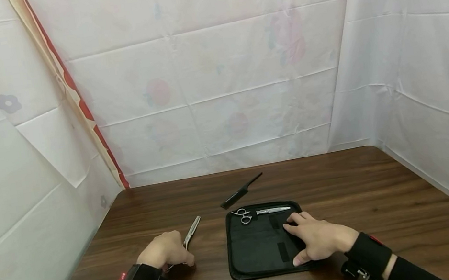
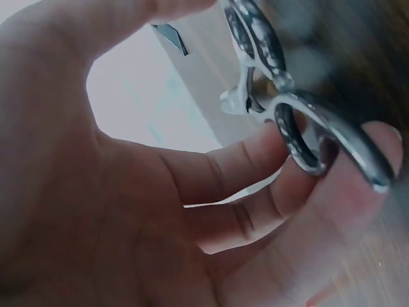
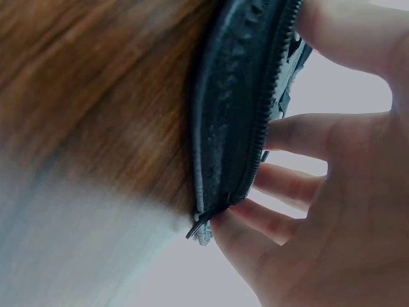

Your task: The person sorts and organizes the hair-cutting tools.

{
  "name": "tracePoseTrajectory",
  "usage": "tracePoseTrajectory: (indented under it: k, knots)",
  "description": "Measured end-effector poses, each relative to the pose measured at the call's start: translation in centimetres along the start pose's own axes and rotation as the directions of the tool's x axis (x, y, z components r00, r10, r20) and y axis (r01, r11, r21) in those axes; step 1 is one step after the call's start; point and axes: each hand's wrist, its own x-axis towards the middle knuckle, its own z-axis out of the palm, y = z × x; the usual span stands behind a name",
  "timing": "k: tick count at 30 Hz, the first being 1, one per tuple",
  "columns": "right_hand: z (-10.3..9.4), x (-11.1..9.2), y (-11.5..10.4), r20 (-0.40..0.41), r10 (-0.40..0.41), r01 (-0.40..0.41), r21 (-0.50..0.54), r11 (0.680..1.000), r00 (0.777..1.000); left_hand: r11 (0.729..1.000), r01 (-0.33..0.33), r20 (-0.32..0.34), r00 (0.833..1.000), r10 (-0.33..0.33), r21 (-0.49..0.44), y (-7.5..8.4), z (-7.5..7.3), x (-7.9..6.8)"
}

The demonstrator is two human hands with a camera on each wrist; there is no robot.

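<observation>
My left hand [image 1: 164,250] grips a pair of silver scissors [image 1: 191,232] just over the table, blades pointing away and to the right. In the left wrist view, their finger rings [image 2: 367,160] lie against the fingertips. Part of the handles is hidden by the hand in the head view. My right hand [image 1: 324,237] rests on the right edge of a black zip case [image 1: 256,251], fingers spread and relaxed. Up close, the right wrist view shows the fingertips touching the case's zipped rim [image 3: 233,115]. A second pair of silver scissors [image 1: 273,210] lies along the case's far side.
Beyond the case, a black tail comb [image 1: 237,197] lies at a slant on the brown wooden table [image 1: 163,197]. White sheets [image 1: 219,78] hang behind and on both sides. The zip's pull [image 3: 199,224] hangs at a corner of the case.
</observation>
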Motion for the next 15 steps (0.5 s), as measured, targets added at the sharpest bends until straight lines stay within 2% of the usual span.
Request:
tracePoseTrajectory:
  k: [15]
  knots:
    - [-0.13,0.11,0.06,0.019,0.016,-0.015,-0.005,1.0,1.0,1.0,-0.003,-0.047,0.999,0.003,-0.012,0.37,-0.21,0.16]
